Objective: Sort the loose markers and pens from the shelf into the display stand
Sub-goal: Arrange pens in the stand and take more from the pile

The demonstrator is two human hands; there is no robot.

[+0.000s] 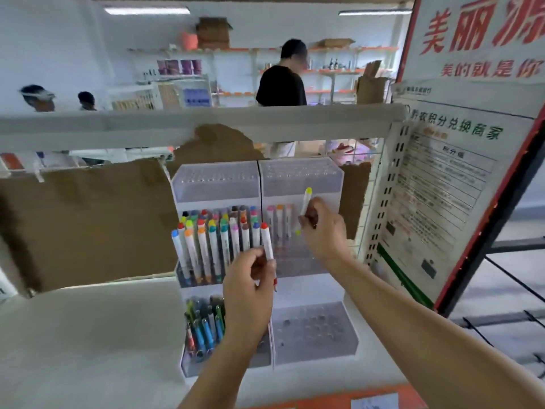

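left hand [247, 286] raised, pinching red-capped marker [267, 242] | right hand [323, 228] raised, gripping yellow-capped marker [305, 200]

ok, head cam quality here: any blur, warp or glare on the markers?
Head view: soft all over; yellow marker in the right hand and red marker in the left hand readable by cap colour only. Wide-angle bend on the shelf rail. Ceiling lights blown out; no glare on the stand.
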